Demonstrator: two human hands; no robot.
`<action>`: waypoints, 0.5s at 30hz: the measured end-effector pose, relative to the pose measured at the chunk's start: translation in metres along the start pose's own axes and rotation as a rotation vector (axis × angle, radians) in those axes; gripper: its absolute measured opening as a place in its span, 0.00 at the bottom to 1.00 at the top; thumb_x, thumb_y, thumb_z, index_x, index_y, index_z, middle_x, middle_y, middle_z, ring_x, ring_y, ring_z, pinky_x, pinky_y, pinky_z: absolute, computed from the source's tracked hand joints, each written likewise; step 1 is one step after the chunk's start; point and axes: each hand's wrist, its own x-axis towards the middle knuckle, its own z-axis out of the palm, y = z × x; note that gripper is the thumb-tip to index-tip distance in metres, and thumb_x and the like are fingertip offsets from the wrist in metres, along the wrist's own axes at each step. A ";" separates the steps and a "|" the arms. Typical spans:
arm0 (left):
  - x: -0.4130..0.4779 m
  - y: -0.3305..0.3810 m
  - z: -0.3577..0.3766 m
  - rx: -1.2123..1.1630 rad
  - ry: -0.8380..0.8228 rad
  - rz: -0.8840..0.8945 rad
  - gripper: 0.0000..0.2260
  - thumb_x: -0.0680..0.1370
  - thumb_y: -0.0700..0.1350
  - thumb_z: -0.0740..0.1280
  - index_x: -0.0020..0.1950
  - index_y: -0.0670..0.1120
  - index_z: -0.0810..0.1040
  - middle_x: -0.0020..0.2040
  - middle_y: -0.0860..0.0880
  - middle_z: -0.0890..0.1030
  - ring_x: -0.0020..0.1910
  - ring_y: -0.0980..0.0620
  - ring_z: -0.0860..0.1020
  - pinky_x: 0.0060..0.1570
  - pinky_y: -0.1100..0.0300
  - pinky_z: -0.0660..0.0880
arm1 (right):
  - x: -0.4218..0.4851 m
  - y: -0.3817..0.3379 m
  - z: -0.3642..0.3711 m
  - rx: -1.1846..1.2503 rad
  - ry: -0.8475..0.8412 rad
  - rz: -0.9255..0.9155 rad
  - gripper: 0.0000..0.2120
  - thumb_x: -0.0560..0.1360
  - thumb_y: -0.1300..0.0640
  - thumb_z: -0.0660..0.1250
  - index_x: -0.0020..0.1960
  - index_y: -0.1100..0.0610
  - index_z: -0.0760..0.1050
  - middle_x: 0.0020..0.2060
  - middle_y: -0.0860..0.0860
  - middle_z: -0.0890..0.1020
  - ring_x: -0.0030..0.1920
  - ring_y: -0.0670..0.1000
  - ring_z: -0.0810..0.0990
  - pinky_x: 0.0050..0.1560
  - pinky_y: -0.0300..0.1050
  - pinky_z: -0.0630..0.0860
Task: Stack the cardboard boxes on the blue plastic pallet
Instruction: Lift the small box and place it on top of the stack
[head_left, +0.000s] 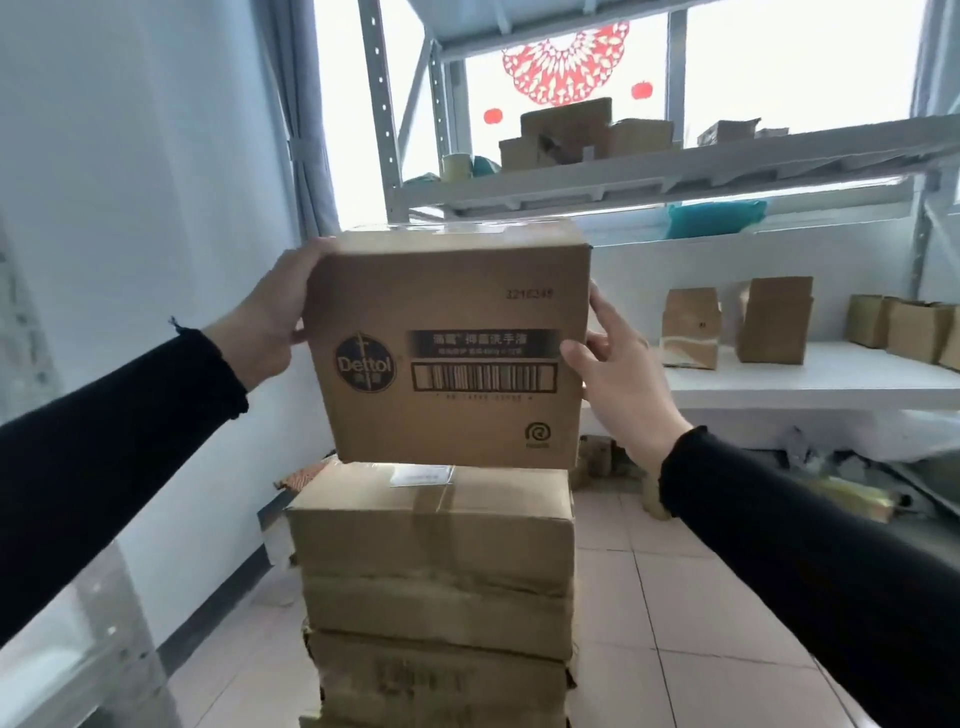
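A Dettol cardboard box (452, 348) with a barcode on its near face is held between both hands, its bottom edge at the top of a stack of cardboard boxes (436, 566). My left hand (270, 317) grips the box's upper left edge. My right hand (618, 374) presses on its right side, thumb over the front face. Whether the box rests on the stack or hangs just above it I cannot tell. The stack's top box has brown tape and a white label. The blue pallet is out of sight below the stack.
Grey metal shelving (675, 171) stands behind against a window, with small cardboard boxes (576, 132) on it. More small boxes (774, 319) sit on a white lower shelf (810, 382) at right. A white wall (130, 182) is close on the left. Tiled floor (691, 623) lies right of the stack.
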 end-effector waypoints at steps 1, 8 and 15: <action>0.001 -0.007 -0.006 0.004 -0.002 -0.014 0.08 0.81 0.58 0.62 0.52 0.56 0.76 0.48 0.55 0.76 0.47 0.57 0.73 0.47 0.58 0.69 | 0.000 0.001 0.006 -0.004 -0.009 0.005 0.31 0.83 0.51 0.62 0.79 0.31 0.53 0.61 0.48 0.85 0.59 0.51 0.84 0.63 0.62 0.79; 0.016 -0.040 -0.024 0.002 -0.022 -0.081 0.15 0.80 0.61 0.61 0.60 0.54 0.74 0.50 0.55 0.76 0.49 0.55 0.73 0.45 0.57 0.68 | -0.004 0.012 0.027 -0.051 -0.009 0.035 0.31 0.82 0.49 0.64 0.79 0.31 0.54 0.59 0.50 0.85 0.57 0.52 0.84 0.61 0.61 0.80; 0.013 -0.067 -0.026 0.056 -0.099 -0.019 0.21 0.81 0.66 0.56 0.67 0.56 0.71 0.54 0.58 0.76 0.50 0.60 0.74 0.46 0.57 0.69 | -0.019 0.030 0.031 -0.095 0.020 0.002 0.32 0.80 0.46 0.67 0.79 0.33 0.57 0.63 0.48 0.81 0.59 0.49 0.83 0.61 0.58 0.80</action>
